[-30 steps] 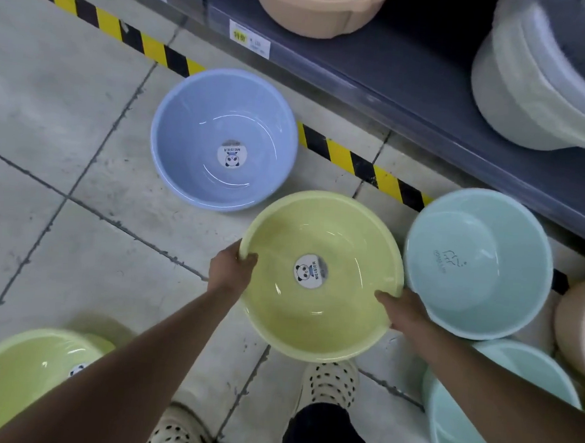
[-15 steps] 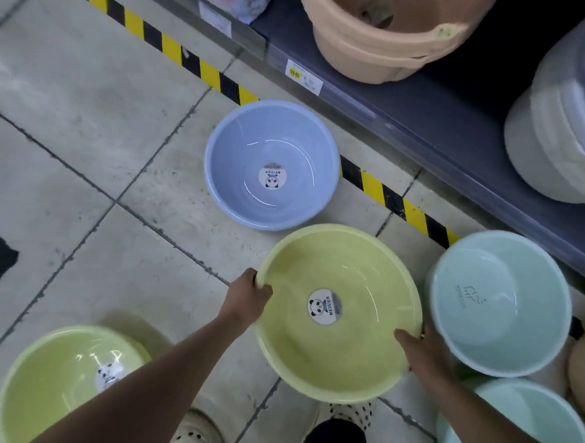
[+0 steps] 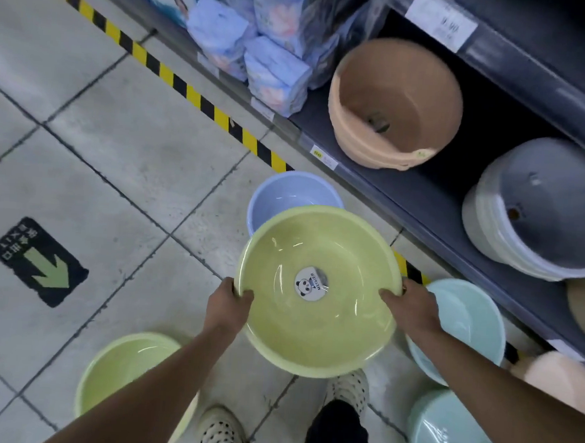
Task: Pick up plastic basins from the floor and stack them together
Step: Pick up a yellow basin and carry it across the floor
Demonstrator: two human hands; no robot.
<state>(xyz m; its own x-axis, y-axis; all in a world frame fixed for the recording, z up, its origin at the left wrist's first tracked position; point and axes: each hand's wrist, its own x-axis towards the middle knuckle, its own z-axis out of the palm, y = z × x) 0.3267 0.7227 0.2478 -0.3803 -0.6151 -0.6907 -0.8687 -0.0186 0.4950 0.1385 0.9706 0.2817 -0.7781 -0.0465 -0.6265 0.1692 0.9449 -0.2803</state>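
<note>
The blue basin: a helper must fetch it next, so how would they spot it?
Follow the yellow-black striped tape along the shelf foot. The blue basin sits beside it, partly behind the held yellow basin. It is the only lavender-blue one; the others are green, mint or peach.

Glossy smooth plastic yellow basin (image 3: 316,312), matt rough concrete floor (image 3: 124,149)

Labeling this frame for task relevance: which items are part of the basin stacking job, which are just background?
Job:
yellow basin, gripped by left hand and right hand
blue basin
green basin
two aqua basins

Background:
tan tub on shelf
grey tubs
tissue packs
exit arrow sticker
</note>
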